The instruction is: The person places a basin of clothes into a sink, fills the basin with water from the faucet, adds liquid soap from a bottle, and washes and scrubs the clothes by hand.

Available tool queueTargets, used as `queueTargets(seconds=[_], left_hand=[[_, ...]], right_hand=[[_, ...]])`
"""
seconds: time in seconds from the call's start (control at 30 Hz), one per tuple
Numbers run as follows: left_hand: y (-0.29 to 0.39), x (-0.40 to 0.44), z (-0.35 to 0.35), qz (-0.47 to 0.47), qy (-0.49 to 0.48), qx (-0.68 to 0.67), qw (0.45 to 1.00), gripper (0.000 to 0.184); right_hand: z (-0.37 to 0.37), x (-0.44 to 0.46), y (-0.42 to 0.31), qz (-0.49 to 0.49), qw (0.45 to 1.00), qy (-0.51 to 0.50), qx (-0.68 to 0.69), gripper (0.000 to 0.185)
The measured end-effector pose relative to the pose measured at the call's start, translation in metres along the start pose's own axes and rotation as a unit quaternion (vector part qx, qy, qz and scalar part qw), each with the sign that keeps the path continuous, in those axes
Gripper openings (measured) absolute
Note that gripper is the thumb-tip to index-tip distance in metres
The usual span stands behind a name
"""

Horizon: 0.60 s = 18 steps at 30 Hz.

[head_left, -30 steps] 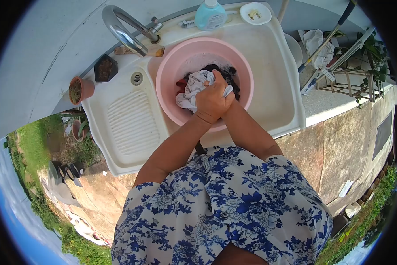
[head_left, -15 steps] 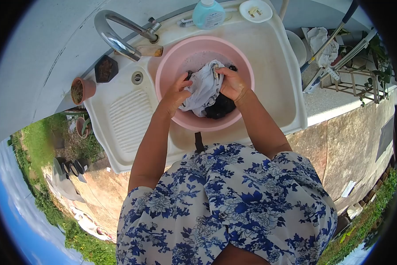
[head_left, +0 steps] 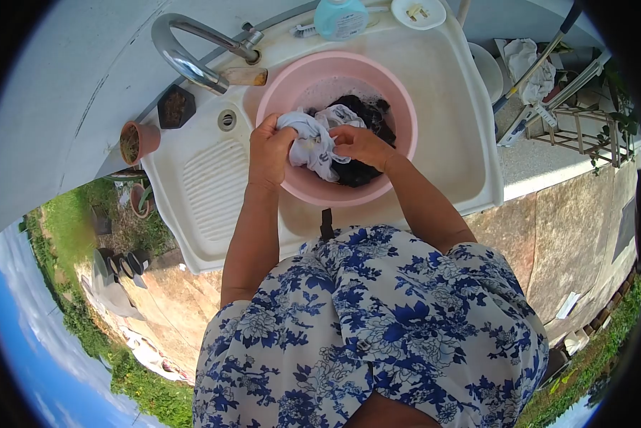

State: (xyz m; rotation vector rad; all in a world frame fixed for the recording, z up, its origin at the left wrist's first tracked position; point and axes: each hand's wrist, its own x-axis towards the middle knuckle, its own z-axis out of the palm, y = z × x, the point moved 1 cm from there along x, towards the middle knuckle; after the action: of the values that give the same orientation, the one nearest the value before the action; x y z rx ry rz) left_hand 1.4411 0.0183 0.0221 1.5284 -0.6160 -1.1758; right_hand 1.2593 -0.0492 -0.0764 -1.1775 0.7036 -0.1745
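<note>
A wet white garment is bunched up over a pink basin of sudsy water. My left hand is closed around the garment's left side, near the basin's rim. At its right side, my right hand pinches a fold of the same cloth between thumb and fingers. Dark cloth lies in the basin behind and below the white one. The lower part of the white garment is hidden among the dark cloth.
The basin stands in a white sink with a ribbed drainboard. A chrome faucet arches at the left. Behind are a blue detergent bottle, a brush and a soap dish. Potted plants stand at left.
My left hand has moved left with the white garment and closed on it. My right hand has shifted lower along the cloth. More dark cloth is uncovered. The view has shifted slightly.
</note>
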Motion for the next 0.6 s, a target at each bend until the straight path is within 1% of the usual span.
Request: queueTargets(seconds=[0.03,0.07,0.1,0.13,0.17,0.2,0.27,0.3,0.33,0.37,0.4,0.43,0.47,0.5,0.53,0.57,0.6], left_hand=[[0.006,0.000,-0.003,0.006,-0.015,-0.103,0.995,0.022],[0.012,-0.002,-0.006,0.006,-0.015,-0.102,0.995,0.022],[0.026,-0.007,-0.005,0.021,-0.008,-0.170,0.985,0.022],[0.034,-0.010,-0.007,0.038,0.000,-0.238,0.970,0.022],[0.037,-0.012,-0.011,0.051,0.021,-0.211,0.976,0.025],[0.043,-0.017,-0.009,0.053,0.023,-0.211,0.976,0.025],[0.056,-0.026,-0.006,0.093,0.087,-0.134,0.983,0.025],[0.056,-0.026,-0.014,0.095,0.089,-0.134,0.982,0.025],[0.054,-0.026,-0.029,0.068,0.106,-0.167,0.978,0.026],[0.050,-0.025,-0.042,0.040,0.121,-0.199,0.972,0.026],[0.045,-0.023,-0.052,0.041,0.120,-0.202,0.971,0.026],[0.038,-0.022,-0.061,0.019,0.123,-0.206,0.971,0.026],[0.030,-0.021,-0.066,-0.004,0.126,-0.211,0.969,0.026],[0.025,-0.019,-0.065,-0.004,0.124,-0.216,0.969,0.026],[0.020,-0.017,-0.061,-0.011,0.118,-0.242,0.963,0.025],[0.014,-0.015,-0.056,-0.018,0.112,-0.268,0.957,0.024],[0.001,-0.008,-0.051,-0.015,0.109,-0.273,0.956,0.024]], right_hand=[[0.004,0.004,0.009,-0.004,0.994,-0.013,-0.106,0.051],[0.009,0.007,0.019,-0.005,0.994,-0.013,-0.105,0.051],[0.014,0.006,0.025,-0.094,0.965,0.075,-0.235,0.051],[0.019,0.006,0.029,-0.181,0.902,0.160,-0.358,0.051],[0.023,0.009,0.035,-0.158,0.899,0.194,-0.361,0.046],[0.022,0.013,0.041,-0.159,0.899,0.193,-0.361,0.046],[0.010,0.027,0.052,-0.154,0.926,0.131,-0.318,0.038],[0.002,0.027,0.047,-0.156,0.926,0.130,-0.319,0.038],[-0.009,0.022,0.036,-0.066,0.966,0.133,-0.211,0.033],[-0.020,0.016,0.026,0.026,0.985,0.135,-0.100,0.029],[-0.032,0.010,0.019,0.025,0.985,0.136,-0.102,0.029],[-0.043,0.003,0.012,-0.016,0.991,0.117,0.063,0.026],[-0.051,-0.001,0.004,-0.056,0.968,0.093,0.226,0.023],[-0.051,-0.008,-0.013,-0.056,0.969,0.095,0.222,0.023],[-0.047,-0.018,-0.031,-0.081,0.938,0.079,0.327,0.023],[-0.045,-0.021,-0.043,-0.105,0.896,0.061,0.427,0.023],[-0.043,-0.017,-0.043,-0.108,0.898,0.063,0.421,0.023]])
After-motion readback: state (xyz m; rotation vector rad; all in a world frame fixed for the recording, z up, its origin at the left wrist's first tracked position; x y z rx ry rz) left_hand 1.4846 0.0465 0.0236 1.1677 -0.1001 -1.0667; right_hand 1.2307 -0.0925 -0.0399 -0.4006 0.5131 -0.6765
